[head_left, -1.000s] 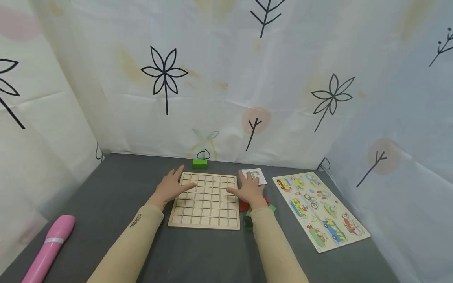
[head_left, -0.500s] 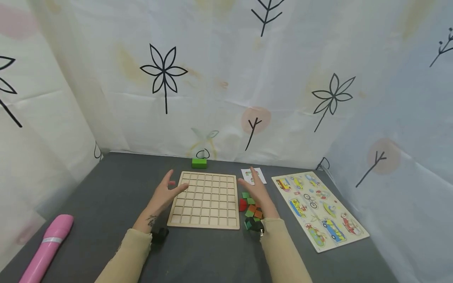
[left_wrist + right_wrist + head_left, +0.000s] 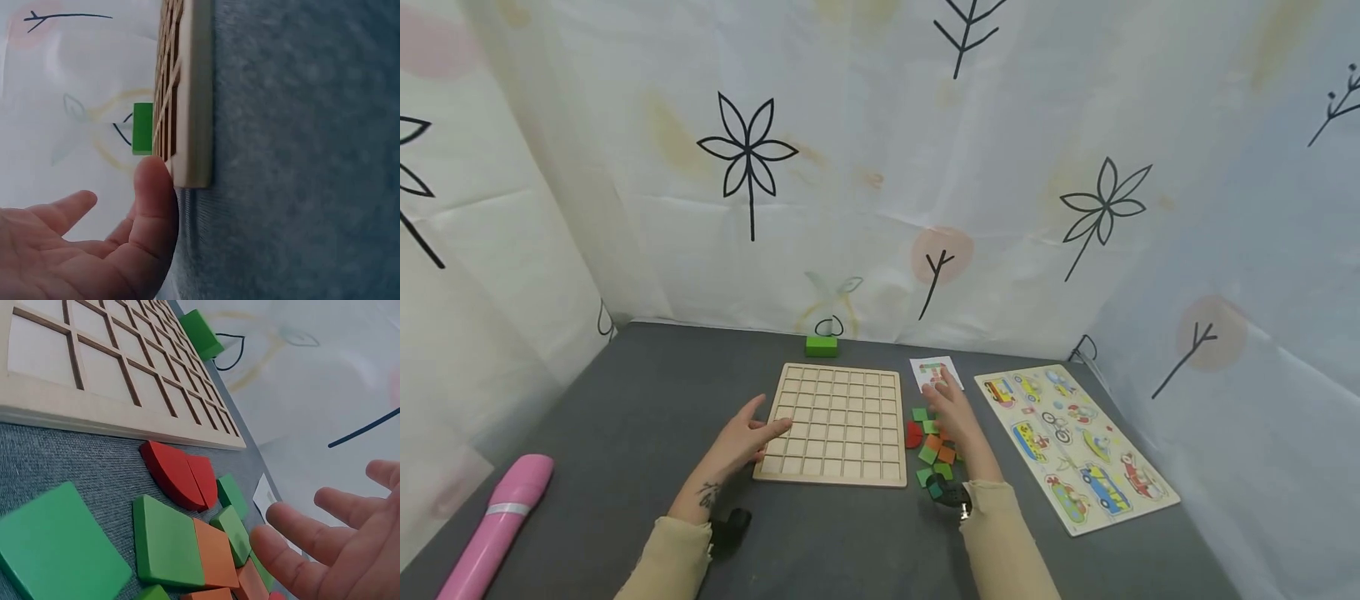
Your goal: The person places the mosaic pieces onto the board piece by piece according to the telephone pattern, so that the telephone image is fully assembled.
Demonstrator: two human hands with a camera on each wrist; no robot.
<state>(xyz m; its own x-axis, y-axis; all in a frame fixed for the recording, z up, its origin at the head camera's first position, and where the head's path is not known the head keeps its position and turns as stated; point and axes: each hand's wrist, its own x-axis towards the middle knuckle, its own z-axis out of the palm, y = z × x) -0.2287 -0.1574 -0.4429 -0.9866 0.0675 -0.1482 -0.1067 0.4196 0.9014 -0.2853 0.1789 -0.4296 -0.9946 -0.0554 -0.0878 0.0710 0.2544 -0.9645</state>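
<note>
A square wooden grid board (image 3: 835, 479) lies in the middle of the grey table. My left hand (image 3: 737, 437) is at the board's left edge, fingers loose and holding nothing; in the left wrist view its thumb overlaps the board's corner. Above the pile of coloured blocks to the board's right is my right hand (image 3: 958, 421), fingers relaxed with nothing in them. The pile has red pieces (image 3: 178, 475), green blocks (image 3: 165, 540) and orange blocks (image 3: 215, 550). Behind the right fingers lies a white card (image 3: 925, 367) printed with a small picture, partly covered by the hand.
A bright green block (image 3: 822, 347) stands behind the board near the patterned curtain (image 3: 850, 167). To the right lies a puzzle board (image 3: 1078, 450) printed with vehicles. A pink microphone (image 3: 497, 525) lies at the left front of the table (image 3: 820, 550).
Both hands have drawn back toward the person and farther apart, from over the board's sides. The coloured blocks under the right hand now show more fully. The board has stayed in place.
</note>
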